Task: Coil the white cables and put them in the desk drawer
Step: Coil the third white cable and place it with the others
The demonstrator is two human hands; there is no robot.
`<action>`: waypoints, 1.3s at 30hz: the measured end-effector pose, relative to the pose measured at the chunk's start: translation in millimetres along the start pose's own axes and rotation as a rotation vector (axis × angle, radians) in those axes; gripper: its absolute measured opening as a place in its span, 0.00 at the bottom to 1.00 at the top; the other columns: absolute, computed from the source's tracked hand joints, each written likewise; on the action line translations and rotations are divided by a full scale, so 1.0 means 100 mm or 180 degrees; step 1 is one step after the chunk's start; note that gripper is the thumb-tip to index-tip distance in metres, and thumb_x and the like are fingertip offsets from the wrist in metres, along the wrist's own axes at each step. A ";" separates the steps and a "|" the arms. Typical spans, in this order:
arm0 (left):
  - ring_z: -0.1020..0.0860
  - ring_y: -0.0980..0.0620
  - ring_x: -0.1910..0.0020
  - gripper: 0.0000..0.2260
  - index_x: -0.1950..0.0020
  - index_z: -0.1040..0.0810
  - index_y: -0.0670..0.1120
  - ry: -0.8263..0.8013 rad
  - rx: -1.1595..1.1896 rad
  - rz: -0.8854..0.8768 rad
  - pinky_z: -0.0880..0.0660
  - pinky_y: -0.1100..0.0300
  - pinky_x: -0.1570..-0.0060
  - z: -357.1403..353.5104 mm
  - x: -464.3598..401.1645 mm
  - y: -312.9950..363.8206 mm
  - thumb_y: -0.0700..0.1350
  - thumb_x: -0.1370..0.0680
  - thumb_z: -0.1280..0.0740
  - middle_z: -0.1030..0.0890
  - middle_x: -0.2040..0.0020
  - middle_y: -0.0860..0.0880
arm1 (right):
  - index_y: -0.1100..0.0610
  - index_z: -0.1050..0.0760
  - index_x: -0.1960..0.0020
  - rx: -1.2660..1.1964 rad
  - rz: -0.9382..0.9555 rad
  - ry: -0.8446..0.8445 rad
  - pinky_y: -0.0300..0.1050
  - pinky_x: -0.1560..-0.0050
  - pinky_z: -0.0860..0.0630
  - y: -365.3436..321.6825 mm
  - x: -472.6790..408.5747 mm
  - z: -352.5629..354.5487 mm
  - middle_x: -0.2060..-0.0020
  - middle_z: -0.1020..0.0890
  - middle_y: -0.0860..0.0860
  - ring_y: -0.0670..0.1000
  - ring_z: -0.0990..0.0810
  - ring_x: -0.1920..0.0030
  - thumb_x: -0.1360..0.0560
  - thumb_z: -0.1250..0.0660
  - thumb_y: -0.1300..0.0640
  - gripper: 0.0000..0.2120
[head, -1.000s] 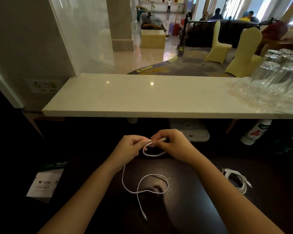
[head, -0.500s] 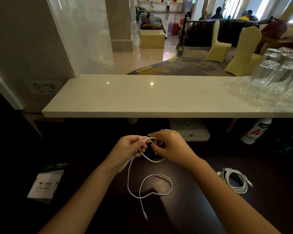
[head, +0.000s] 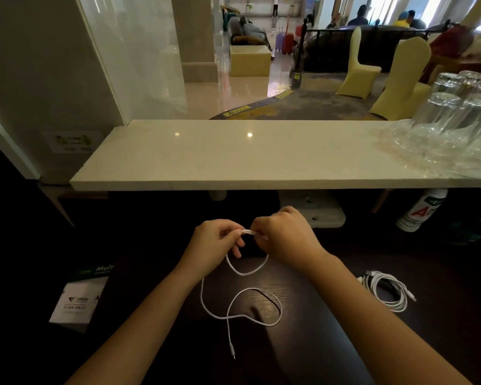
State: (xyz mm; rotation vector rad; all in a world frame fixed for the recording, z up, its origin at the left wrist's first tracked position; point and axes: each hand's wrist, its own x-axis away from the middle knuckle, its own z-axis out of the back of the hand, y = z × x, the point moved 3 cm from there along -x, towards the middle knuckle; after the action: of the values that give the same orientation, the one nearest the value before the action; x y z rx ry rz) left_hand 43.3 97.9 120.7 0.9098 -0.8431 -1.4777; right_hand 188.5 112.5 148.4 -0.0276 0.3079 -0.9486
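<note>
Coiling is under way: the left hand [head: 217,243] and right hand [head: 283,240] both pinch the cable [head: 242,312] at 12 o'clock, its slack looping on the tabletop [head: 317,343]. A finished coil [head: 386,290] lies at 3 o'clock. Next, gather another loop; no drawer is visible.

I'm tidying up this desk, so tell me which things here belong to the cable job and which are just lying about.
Part of the job:
- loose white cable, one end pinched by the left hand and right hand
- coiled white cable, lying on the dark desk to the right

Just lying about:
- upturned glasses on the marble counter
- white bottle
- paper box
</note>
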 end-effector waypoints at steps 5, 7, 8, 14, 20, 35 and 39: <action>0.22 0.59 0.74 0.07 0.52 0.21 0.42 -0.0212 0.0469 0.0390 0.34 0.72 0.76 0.00 0.00 0.03 0.37 0.23 0.38 0.19 0.65 0.47 | 0.55 0.25 0.46 0.0402 0.0059 -0.0187 0.45 0.62 0.34 -0.04 -0.01 -0.04 0.56 0.18 0.54 0.58 0.20 0.56 0.23 0.43 0.58 0.10; 0.23 0.59 0.74 0.07 0.54 0.20 0.43 -0.0355 0.0689 0.0594 0.34 0.70 0.76 0.02 0.01 0.02 0.38 0.22 0.38 0.20 0.67 0.48 | 0.54 0.25 0.46 0.0283 0.0007 -0.0148 0.46 0.63 0.34 0.01 0.00 -0.03 0.56 0.18 0.54 0.59 0.19 0.55 0.23 0.42 0.58 0.10; 0.23 0.59 0.74 0.08 0.55 0.19 0.43 -0.0401 0.0705 0.0650 0.34 0.69 0.76 0.03 0.01 0.01 0.39 0.22 0.38 0.21 0.67 0.49 | 0.54 0.25 0.45 0.0221 0.0010 -0.0098 0.47 0.62 0.32 0.04 0.01 -0.03 0.55 0.18 0.54 0.59 0.19 0.54 0.23 0.42 0.57 0.10; 0.23 0.60 0.70 0.11 0.55 0.19 0.43 -0.0724 0.0788 0.0821 0.31 0.67 0.68 0.06 0.06 0.01 0.41 0.21 0.40 0.22 0.66 0.49 | 0.53 0.25 0.40 -0.0013 0.0231 0.0296 0.44 0.62 0.31 0.11 0.05 0.01 0.50 0.17 0.53 0.57 0.19 0.52 0.23 0.39 0.58 0.13; 0.19 0.56 0.60 0.09 0.55 0.18 0.46 -0.1211 0.0812 0.1009 0.25 0.64 0.59 0.09 0.05 0.00 0.43 0.22 0.39 0.17 0.63 0.50 | 0.57 0.21 0.46 -0.0788 0.0372 0.0037 0.49 0.53 0.22 0.27 0.01 0.10 0.52 0.17 0.54 0.53 0.19 0.52 0.24 0.38 0.61 0.10; 0.22 0.57 0.72 0.08 0.59 0.22 0.40 -0.0771 0.2976 0.1000 0.20 0.63 0.63 -0.01 -0.06 -0.08 0.40 0.25 0.39 0.23 0.73 0.50 | 0.57 0.23 0.42 -0.1920 -0.0777 0.0586 0.29 0.47 0.29 0.45 -0.06 -0.07 0.47 0.18 0.51 0.44 0.22 0.48 0.25 0.36 0.60 0.12; 0.22 0.58 0.71 0.06 0.62 0.19 0.43 -0.0586 0.3630 0.0940 0.21 0.63 0.65 0.05 -0.12 -0.10 0.44 0.34 0.28 0.23 0.72 0.51 | 0.57 0.34 0.32 -0.4193 -0.1960 0.0431 0.43 0.32 0.36 0.28 0.07 -0.43 0.33 0.28 0.56 0.49 0.28 0.35 0.20 0.46 0.57 0.17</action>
State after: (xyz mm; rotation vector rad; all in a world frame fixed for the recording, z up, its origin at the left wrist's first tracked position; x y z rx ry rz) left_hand 34.4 111.2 114.8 1.3727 -1.9415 -0.7422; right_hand 202.5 128.3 101.2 -1.3287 1.0461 -1.1993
